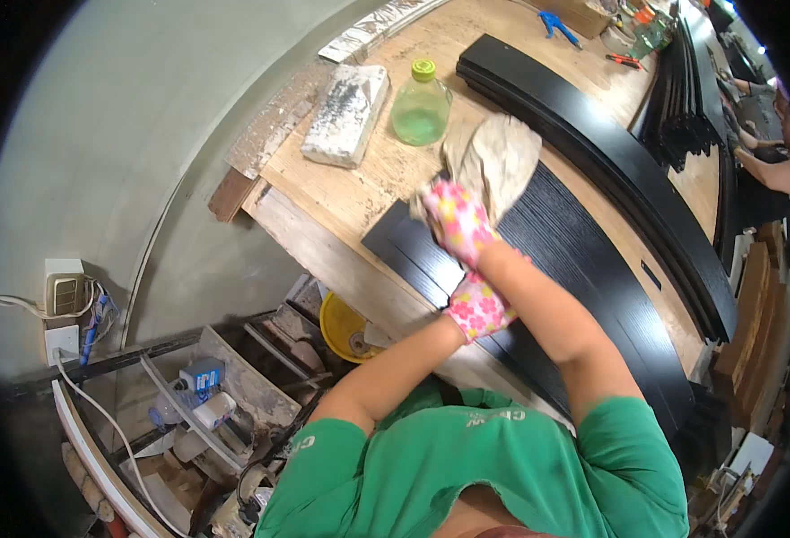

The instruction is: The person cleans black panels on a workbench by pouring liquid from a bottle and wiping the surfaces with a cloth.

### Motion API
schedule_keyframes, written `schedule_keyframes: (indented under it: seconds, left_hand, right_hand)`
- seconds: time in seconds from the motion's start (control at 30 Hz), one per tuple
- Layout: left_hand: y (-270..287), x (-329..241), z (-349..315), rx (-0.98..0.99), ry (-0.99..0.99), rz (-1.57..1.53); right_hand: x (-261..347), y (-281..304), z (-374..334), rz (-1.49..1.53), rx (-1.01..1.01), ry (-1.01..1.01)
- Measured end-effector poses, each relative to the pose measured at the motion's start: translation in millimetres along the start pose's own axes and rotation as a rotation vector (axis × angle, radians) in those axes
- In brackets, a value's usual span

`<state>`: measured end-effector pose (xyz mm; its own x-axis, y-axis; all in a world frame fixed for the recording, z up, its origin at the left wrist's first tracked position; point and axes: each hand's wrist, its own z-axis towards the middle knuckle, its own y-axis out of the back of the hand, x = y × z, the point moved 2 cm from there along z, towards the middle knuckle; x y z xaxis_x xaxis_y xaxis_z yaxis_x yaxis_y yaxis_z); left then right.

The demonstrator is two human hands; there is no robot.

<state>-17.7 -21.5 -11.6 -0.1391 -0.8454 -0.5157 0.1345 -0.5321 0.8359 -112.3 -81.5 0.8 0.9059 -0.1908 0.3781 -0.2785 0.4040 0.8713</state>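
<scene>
A beige cloth (493, 161) is bunched at the far end of a black wood-grain panel (583, 260). My right hand (456, 218), in a pink floral glove, grips the cloth's near edge over the panel. Just below it is my left hand (480, 307), in a matching glove, over the panel's near edge; my right forearm crosses above it and hides its fingers. Beyond the cloth stands a clear bottle (420, 112) with green liquid and a yellow-green cap. To its left lies a white block (345, 117) with dark smudges.
Long black boards (592, 134) lie stacked right of the panel, with more black strips (682, 99) beyond. A blue tool (558, 27) and a red-and-black cutter (624, 61) lie at the back. Below the table's left edge is a yellow bucket (339, 327). Another person's arm (772, 170) shows at far right.
</scene>
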Motion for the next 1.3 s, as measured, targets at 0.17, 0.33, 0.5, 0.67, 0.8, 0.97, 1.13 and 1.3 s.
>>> schedule_keyframes:
  seconds: [0.17,0.33,0.5,0.67,0.8,0.97,1.13,1.3]
  left_hand:
    - [-2,-2,3,0.147,0.037,-0.048]
    - [-33,20,-11,0.047,-0.055,-0.002]
    - [14,-11,13,0.238,-0.048,0.065]
    - [3,-5,10,-0.063,-0.113,0.087]
    - [11,-7,5,-0.092,-0.094,0.091]
    - [73,34,30,0.074,0.226,0.098]
    - [55,135,33,-0.342,0.46,0.457]
    - [49,134,47,-0.262,0.468,0.272]
  right_hand:
    - [6,16,10,0.015,0.094,-0.1]
    - [19,-8,-6,0.092,0.101,-0.015]
    - [-8,7,13,0.13,0.153,-0.21]
    - [-100,61,-30,-0.16,-0.051,-0.434]
    - [-85,106,-177,-0.243,-0.16,-0.514]
    - [-10,127,-321,-0.281,-0.19,-0.583]
    - [-9,118,-267,-0.258,-0.211,-0.686]
    - [-52,59,-79,-0.155,-0.009,-0.397]
